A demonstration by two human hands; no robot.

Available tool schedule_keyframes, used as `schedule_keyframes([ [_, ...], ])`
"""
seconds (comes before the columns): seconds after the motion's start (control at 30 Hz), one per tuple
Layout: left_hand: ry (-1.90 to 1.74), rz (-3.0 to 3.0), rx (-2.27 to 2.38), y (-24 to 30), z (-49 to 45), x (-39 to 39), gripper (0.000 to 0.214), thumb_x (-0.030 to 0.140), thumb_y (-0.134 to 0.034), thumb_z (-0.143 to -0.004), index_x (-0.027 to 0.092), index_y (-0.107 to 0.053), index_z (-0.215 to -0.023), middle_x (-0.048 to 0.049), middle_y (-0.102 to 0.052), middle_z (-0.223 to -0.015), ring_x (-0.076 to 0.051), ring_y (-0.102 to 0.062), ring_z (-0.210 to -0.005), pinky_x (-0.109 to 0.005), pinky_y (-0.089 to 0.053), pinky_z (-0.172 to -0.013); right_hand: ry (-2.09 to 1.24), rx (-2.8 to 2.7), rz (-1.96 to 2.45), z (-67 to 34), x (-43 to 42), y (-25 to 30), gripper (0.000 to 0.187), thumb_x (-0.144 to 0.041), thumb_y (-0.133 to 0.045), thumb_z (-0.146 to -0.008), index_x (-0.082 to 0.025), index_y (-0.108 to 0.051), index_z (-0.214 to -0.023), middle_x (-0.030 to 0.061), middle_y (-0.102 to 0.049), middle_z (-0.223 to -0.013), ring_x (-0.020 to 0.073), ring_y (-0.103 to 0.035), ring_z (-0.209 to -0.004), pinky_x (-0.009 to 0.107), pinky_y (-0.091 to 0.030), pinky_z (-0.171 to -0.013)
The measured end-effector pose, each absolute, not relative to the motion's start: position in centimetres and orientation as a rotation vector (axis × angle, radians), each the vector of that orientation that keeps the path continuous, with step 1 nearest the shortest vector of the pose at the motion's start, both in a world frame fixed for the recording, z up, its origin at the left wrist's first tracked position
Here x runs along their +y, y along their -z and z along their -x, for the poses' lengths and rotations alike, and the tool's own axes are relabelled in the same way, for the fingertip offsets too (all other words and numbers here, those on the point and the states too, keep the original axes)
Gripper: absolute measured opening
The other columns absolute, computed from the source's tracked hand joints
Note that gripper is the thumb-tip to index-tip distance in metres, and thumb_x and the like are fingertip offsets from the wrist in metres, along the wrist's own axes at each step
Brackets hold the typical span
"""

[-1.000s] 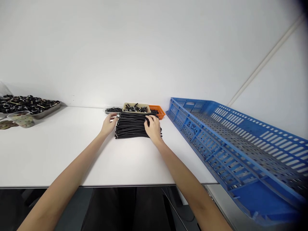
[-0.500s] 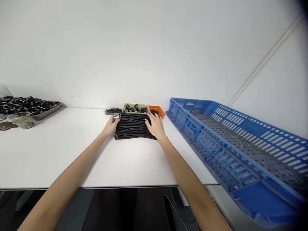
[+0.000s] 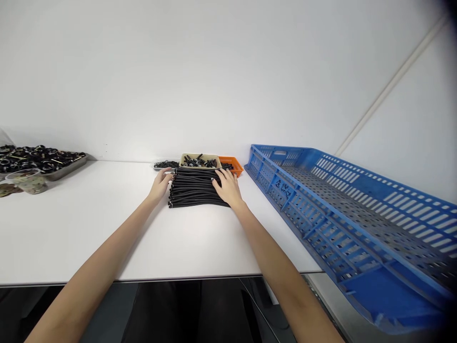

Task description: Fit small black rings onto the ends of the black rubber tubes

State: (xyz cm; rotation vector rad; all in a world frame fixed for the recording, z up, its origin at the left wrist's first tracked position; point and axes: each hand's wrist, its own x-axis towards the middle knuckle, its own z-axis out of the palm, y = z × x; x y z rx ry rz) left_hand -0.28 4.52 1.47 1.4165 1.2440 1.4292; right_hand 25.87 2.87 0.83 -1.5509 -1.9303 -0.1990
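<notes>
Reaching over the near edge of the white table, above dark-clothed legs, two bare forearms run forward to a stack of black rods. These lie side by side on the tabletop, midway across it, lengthwise from left to right. The right hand is palm down and spread open, resting over their right end, its thumb angled inward on top. The left hand is loosely curved at their left ends, thumb and fingers parted; whether its fingertips touch, I cannot tell.

Along the right side stretches a long blue plastic crate, slatted and perforated. Dark handwriting marks its side, too unclear to read.

At far left stand a clear cup, its contents hard to make out, and a metal tray heaped with black ring-like parts. Just beyond the rods sit a shallow clear tray, a cream tray of small parts and an orange basket. Behind rises a plain white wall.
</notes>
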Motion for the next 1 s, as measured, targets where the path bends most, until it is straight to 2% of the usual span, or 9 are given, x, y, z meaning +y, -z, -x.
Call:
schedule_keyframes([
  [0.27,-1.468,-1.331,1.188,-2.09,0.13,4.11,0.048,0.043,-0.057,-0.078,0.025,-0.055,-0.122,-0.0075,-0.066,-0.119,-0.023,-0.061,-0.109,-0.043,-0.042,-0.1,0.16,-1.957,1.549,-25.93,3.02,-0.73,0.044,-0.035,-0.046,-0.098,-0.019,-0.051,-0.138,0.0079,-0.045,-0.147,0.0305,-0.032,-0.139,0.055,-0.02,-0.116],
  [0.57,-1.41,-1.358,1.247,-1.58,-0.12,4.48,0.047,0.042,-0.056,-0.079,0.023,-0.053,-0.121,-0.0082,-0.064,-0.117,-0.023,-0.059,-0.11,-0.041,-0.042,-0.098,0.151,-1.96,1.561,-25.78,2.77,-1.02,0.044,-0.034,-0.045,-0.098,-0.018,-0.05,-0.139,0.0086,-0.045,-0.147,0.0304,-0.033,-0.139,0.056,-0.021,-0.116],
  [0.77,-1.325,-1.448,1.297,-1.43,-0.14,4.22,0.047,0.043,-0.052,-0.082,0.023,-0.051,-0.125,-0.0086,-0.063,-0.117,-0.024,-0.056,-0.114,-0.04,-0.041,-0.099,0.145,-2.005,1.546,-25.55,3.18,-1.26,0.045,-0.037,-0.044,-0.099,-0.021,-0.047,-0.141,0.0068,-0.038,-0.151,0.0315,-0.027,-0.141,0.059,-0.018,-0.116],
  [1.0,-1.38,-1.291,1.22,-1.46,0.16,4.88,0.049,0.044,-0.051,-0.079,0.025,-0.051,-0.124,-0.0064,-0.066,-0.118,-0.022,-0.059,-0.109,-0.039,-0.044,-0.093,0.109,-2.015,1.517,-25.57,3.4,-1.22,0.045,-0.039,-0.045,-0.099,-0.023,-0.047,-0.141,0.0072,-0.042,-0.149,0.029,-0.027,-0.142,0.061,-0.017,-0.116],
])
